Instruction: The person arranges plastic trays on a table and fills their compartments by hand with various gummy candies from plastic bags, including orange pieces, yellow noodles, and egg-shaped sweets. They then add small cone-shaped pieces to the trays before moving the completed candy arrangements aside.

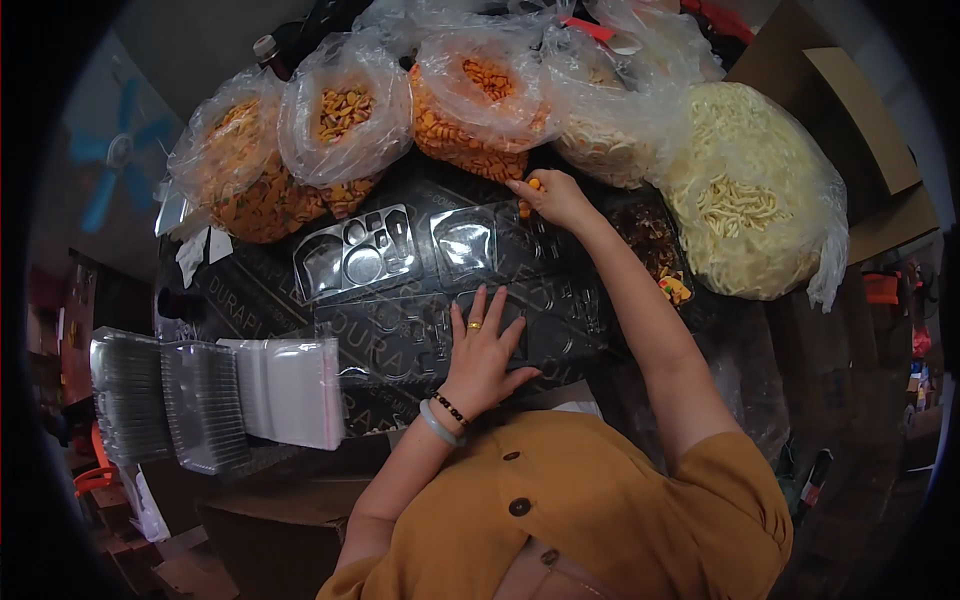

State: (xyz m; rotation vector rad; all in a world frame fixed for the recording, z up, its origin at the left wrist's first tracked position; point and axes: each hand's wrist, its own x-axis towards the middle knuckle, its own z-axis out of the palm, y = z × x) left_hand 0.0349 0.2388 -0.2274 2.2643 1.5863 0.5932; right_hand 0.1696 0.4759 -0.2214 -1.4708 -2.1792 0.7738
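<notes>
My left hand (482, 345), with a ring on one finger and bangles at the wrist, lies with fingers spread over a clear moulded plastic tray (385, 335) on the dark table. Farther up, my right hand (558, 200) pinches small orange pieces (535, 184) between thumb and fingers. It is just below an open bag of orange pieces (470, 135) and above the right end of another clear compartment tray (465, 245). A third clear tray (360, 252), with round and long hollows, sits to the left.
Open bags of mixed pieces (265, 195), brown-orange pieces (345, 115), pale pieces (605, 145) and cream sticks (750, 200) line the back. Stacked clear trays (200, 400) and plastic sleeves (290, 390) stand left. A dark container (645, 240) is right; a cardboard box (860, 120) stands behind.
</notes>
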